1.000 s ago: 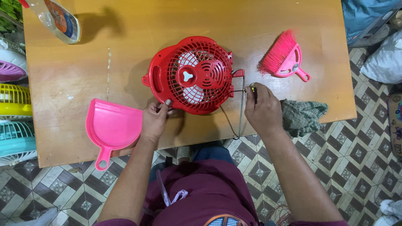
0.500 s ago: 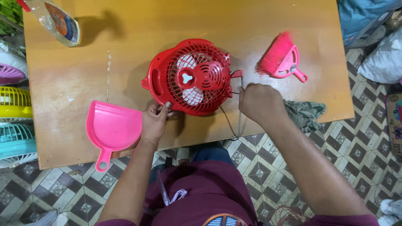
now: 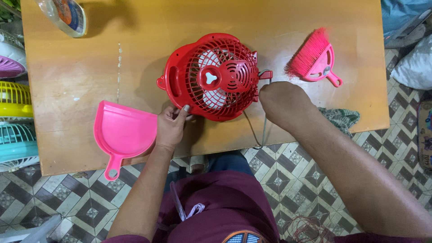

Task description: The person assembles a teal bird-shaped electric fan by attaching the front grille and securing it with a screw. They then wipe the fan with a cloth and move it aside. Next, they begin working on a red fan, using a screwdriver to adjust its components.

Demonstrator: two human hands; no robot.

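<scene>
A small red fan (image 3: 216, 76) with a wire grille lies face up in the middle of the wooden table (image 3: 135, 49). My left hand (image 3: 172, 127) grips its lower left rim, fingers curled on the plastic edge. My right hand (image 3: 284, 104) is at the fan's right side, fingers closed against the grille near a red clip; a thin tool or wire may be pinched there, but the hand hides it. The fan's dark cord (image 3: 254, 130) runs off the near table edge.
A pink dustpan (image 3: 122, 132) lies left of my left hand. A pink hand brush (image 3: 315, 60) sits at the right, a green cloth (image 3: 344, 118) below it. A plastic bottle (image 3: 65, 15) lies top left. Other coloured fans (image 3: 13, 99) stand off the table's left edge.
My right hand has moved up from the table's near edge to the fan's right side. The left hand has stayed on the fan's rim.
</scene>
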